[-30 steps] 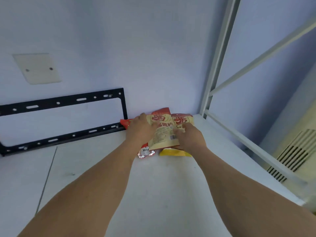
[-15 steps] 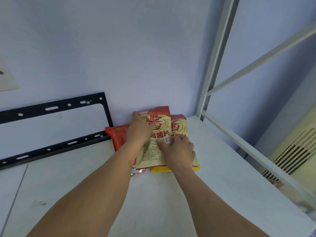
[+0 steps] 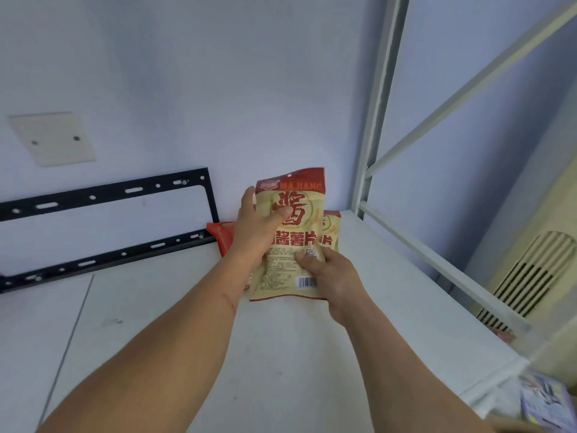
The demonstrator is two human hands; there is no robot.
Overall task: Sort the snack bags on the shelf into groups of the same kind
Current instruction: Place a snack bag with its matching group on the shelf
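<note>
Both hands, left hand [image 3: 254, 232] and right hand [image 3: 327, 273], pinch the chip bag [image 3: 290, 245]: light, crinkly, probably slippery; hold edges

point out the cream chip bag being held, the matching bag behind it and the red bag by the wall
held cream bag [image 3: 282, 278]: head view, lower printed panel
matching bag [image 3: 330, 234]: head view, exposed right edge
red bag [image 3: 222, 235]: head view, visible left corner

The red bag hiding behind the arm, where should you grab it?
Take the red bag by its free left corner, coming from the left. That corner pokes out on the shelf beside the black bracket; the rest is hidden behind the left hand, which, with the right hand, holds the cream chip bag.
</note>
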